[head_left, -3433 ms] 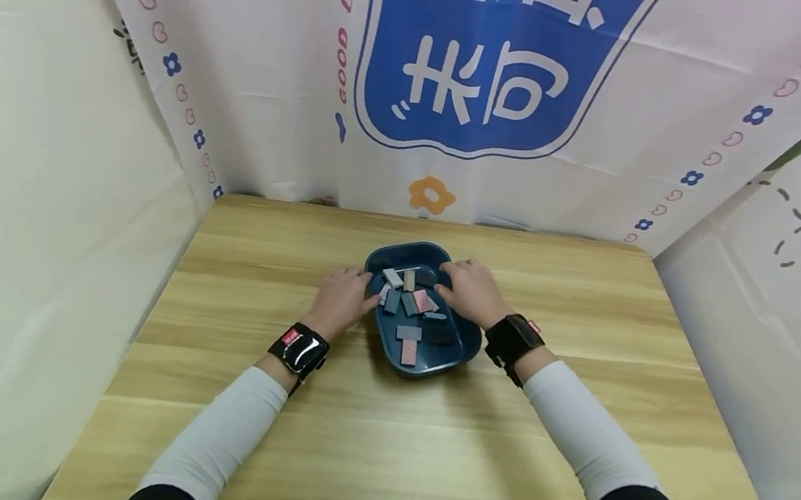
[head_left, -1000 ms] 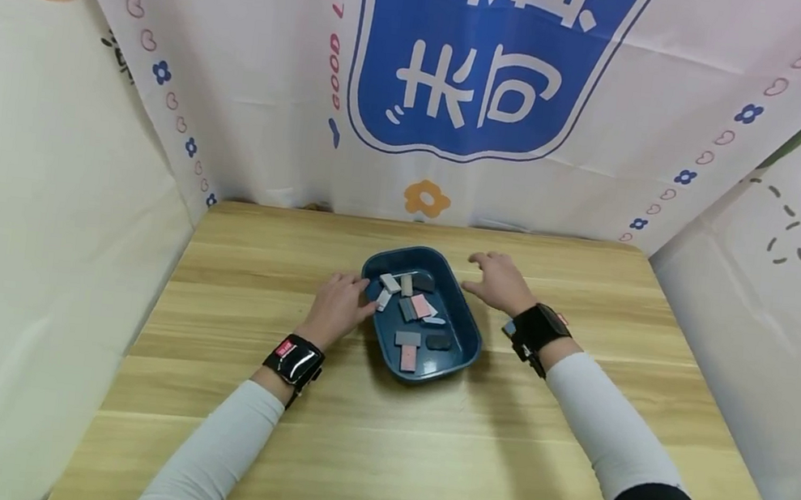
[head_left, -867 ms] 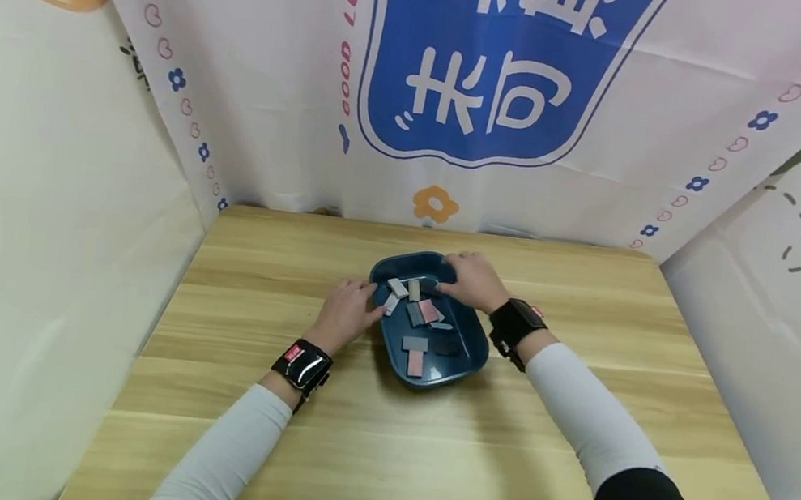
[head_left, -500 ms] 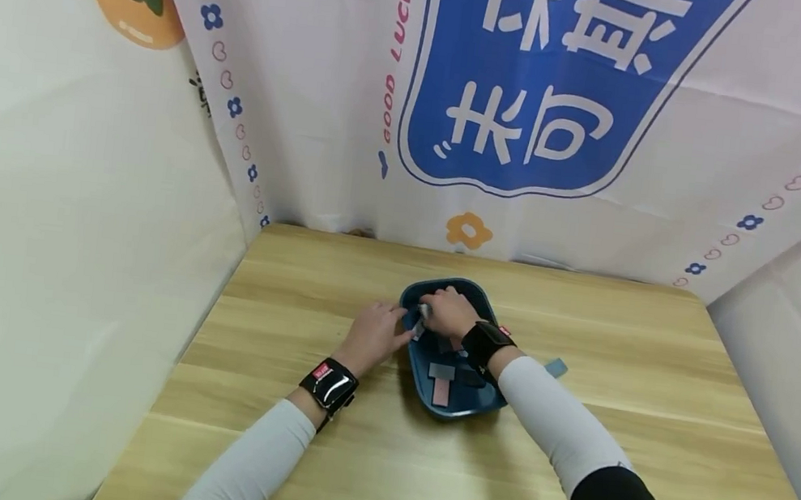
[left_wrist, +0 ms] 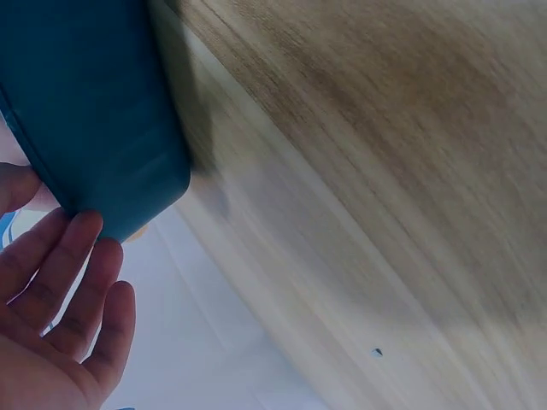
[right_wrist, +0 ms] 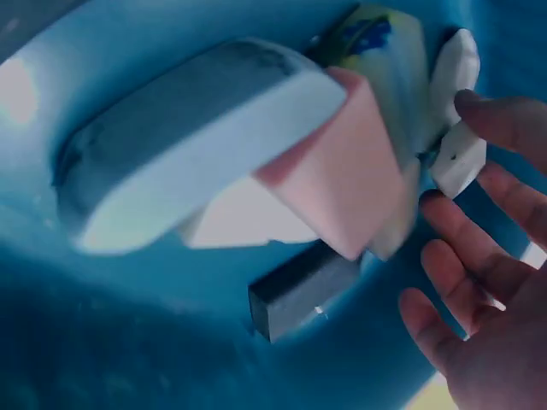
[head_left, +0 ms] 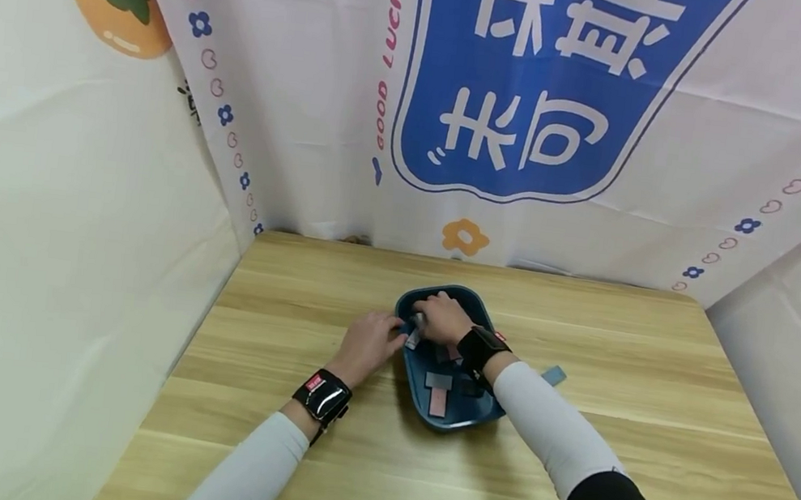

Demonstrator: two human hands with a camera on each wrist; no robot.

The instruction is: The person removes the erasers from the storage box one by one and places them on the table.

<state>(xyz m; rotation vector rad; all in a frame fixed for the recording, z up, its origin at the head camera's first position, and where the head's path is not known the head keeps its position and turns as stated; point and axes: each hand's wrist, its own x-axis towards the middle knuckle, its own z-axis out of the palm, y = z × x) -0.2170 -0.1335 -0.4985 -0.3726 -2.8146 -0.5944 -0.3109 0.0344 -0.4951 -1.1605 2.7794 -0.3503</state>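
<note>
A dark blue basin (head_left: 421, 403) stands on the table with several erasers in it. Its left rim is between the thumb and fingertips of my left hand (head_left: 366, 346); the left wrist view shows these fingers against the basin's outer wall (left_wrist: 102, 111). My right hand (head_left: 446, 320) reaches into the basin's far part. In the right wrist view its thumb and fingers pinch a small white eraser (right_wrist: 460, 161). Around it lie a pink eraser (right_wrist: 342, 171), a large pale blue eraser (right_wrist: 197, 141) and a dark grey eraser (right_wrist: 299, 290). Some erasers are hidden under my right hand.
One blue-grey eraser (head_left: 554, 374) lies on the wooden table (head_left: 612, 468), right of the basin and beside my right forearm. A grey eraser (head_left: 439, 381) and a pink one (head_left: 438, 402) sit in the basin's near part. A printed cloth (head_left: 327, 112) hangs behind the table.
A blue-grey eraser has gone from the basin to the table on the right. My right hand has returned into the basin and pinches a white eraser. My left hand stays at the rim.
</note>
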